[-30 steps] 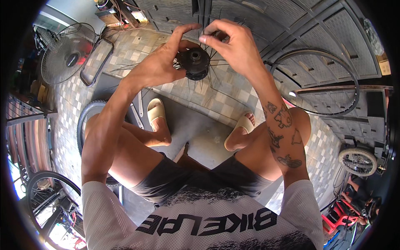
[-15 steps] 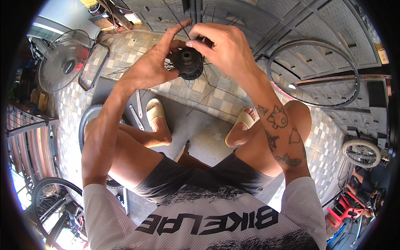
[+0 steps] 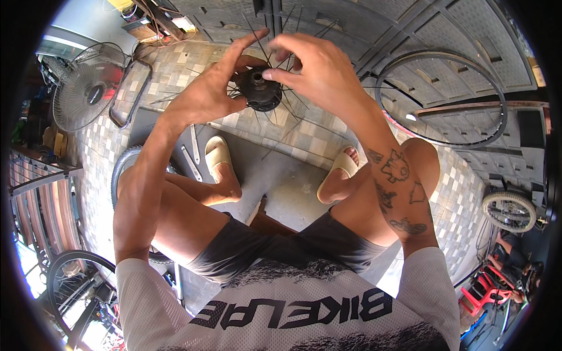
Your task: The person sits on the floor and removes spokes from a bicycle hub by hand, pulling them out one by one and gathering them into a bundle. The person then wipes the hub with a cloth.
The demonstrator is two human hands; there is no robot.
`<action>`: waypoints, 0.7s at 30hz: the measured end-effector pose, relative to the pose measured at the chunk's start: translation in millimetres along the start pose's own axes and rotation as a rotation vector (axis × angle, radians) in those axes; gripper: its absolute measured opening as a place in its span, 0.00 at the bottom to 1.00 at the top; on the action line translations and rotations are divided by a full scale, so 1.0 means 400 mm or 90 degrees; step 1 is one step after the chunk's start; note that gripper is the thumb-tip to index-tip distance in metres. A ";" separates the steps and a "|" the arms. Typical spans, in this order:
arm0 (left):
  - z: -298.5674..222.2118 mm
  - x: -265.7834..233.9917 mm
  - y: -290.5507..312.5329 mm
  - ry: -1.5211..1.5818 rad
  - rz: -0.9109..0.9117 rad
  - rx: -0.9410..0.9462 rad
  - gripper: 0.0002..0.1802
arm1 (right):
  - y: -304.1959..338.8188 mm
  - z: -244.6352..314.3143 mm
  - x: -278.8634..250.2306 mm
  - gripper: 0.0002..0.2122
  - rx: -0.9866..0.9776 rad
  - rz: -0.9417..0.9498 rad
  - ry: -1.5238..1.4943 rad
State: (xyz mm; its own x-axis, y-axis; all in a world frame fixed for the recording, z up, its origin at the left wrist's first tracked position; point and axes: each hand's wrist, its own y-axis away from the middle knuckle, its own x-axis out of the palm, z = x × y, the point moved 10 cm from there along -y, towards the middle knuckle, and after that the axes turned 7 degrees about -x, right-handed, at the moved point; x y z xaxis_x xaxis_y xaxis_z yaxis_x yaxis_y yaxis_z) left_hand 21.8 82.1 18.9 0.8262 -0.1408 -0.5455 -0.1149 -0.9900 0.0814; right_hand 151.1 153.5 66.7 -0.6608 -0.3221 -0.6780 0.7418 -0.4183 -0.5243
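A black bicycle hub [image 3: 261, 96] is held up in front of me, with loose thin spokes [image 3: 299, 100] fanning out from it on all sides. My left hand [image 3: 208, 90] grips the hub's left side, thumb below and index finger stretched up past a spoke. Over on the right, my right hand [image 3: 322, 73] has its thumb at the top of the hub, by the axle end. Its thumb and fingers are apart, and the fingertips are a little smeared. I see nothing held between them.
Two flat metal tools [image 3: 191, 164] lie on the grey mat [image 3: 281, 175] by my left foot. A bare wheel rim [image 3: 503, 117] leans against the grey panelled wall at right. A fan [image 3: 88, 93] stands left; a tyred wheel [image 3: 486, 212] and red chair [image 3: 489, 299] are far right.
My right thumb and fingers have come apart from their pinch on a spoke. The thumb has moved down onto the hub's top. My left hand keeps its grip.
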 end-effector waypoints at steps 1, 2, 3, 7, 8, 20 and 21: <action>0.005 -0.003 0.001 -0.018 -0.010 -0.003 0.64 | -0.003 0.003 -0.013 0.15 -0.006 -0.040 -0.044; 0.009 -0.002 0.000 -0.020 -0.011 -0.003 0.64 | -0.007 0.011 -0.020 0.16 -0.026 -0.056 -0.073; 0.017 -0.001 -0.001 -0.026 -0.014 -0.017 0.64 | -0.011 0.019 -0.027 0.17 -0.047 -0.071 -0.103; 0.031 0.000 -0.002 -0.062 -0.020 -0.057 0.63 | -0.016 0.014 -0.019 0.12 -0.031 -0.054 -0.141; 0.012 0.002 -0.001 -0.033 -0.011 -0.014 0.63 | -0.014 0.009 -0.018 0.12 -0.023 -0.048 -0.106; -0.041 -0.007 0.011 -0.001 -0.004 0.021 0.64 | 0.127 -0.211 0.090 0.20 0.501 0.063 -0.345; -0.039 -0.005 0.011 -0.004 -0.002 0.012 0.64 | 0.127 -0.210 0.099 0.19 0.513 0.023 -0.401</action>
State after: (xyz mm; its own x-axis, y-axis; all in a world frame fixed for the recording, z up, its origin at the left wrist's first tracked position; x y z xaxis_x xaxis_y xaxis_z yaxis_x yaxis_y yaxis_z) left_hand 28.3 78.3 33.1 0.8230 -0.1374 -0.5511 -0.1223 -0.9904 0.0642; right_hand 172.3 191.0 -30.1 -0.7524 -0.6361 -0.1711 0.6180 -0.7716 0.1507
